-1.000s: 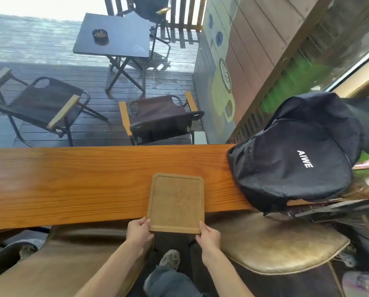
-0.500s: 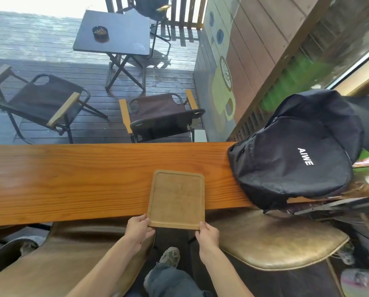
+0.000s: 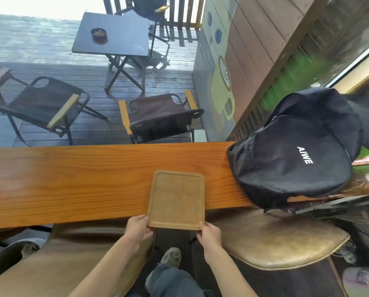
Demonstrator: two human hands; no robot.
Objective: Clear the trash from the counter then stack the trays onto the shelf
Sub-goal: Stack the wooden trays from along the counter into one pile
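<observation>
Head cam view: my left hand (image 3: 139,229) and right hand (image 3: 209,234) are each clamped on a near corner of the wooden tray (image 3: 176,199), which sits flat on the counter (image 3: 72,181), overhanging the near edge, black backpack (image 3: 294,155) just beside.

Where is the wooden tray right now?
In the head view the wooden tray lies on the counter, its near edge overhanging, left of the black backpack, gripped at its near corners by the left hand and right hand.
</observation>
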